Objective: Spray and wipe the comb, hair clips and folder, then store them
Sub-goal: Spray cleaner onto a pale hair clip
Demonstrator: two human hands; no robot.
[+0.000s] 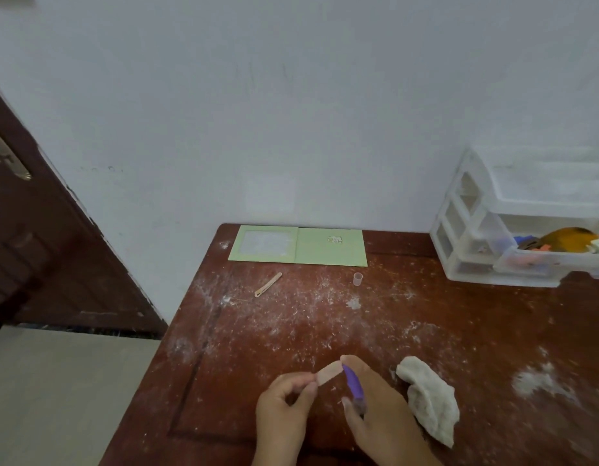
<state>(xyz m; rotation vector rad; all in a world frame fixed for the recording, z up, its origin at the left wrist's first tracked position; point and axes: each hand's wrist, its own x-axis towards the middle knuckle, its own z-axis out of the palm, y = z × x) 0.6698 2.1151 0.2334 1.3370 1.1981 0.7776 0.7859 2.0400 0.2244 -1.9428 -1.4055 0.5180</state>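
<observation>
Fingers of the left hand [284,403] pinch a pink hair clip [328,373]; right hand [375,408] grips a purple sprayer [353,383].

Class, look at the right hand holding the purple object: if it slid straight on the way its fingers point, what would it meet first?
The right hand points up-left toward the far table edge. It would first meet the pink hair clip pinched by the left hand, which it already seems to touch. Beyond that, probably only bare, dusty table.

The tabletop [425,331] looks like dark reddish wood with a dull sheen, scuffed and dusted with white specks. Near its front edge lies a crumpled matt cloth [429,398]. At the back edge, the green folder [328,247] looks like matt paper; in the right back corner, the drawer unit [476,237] is translucent plastic.
</observation>
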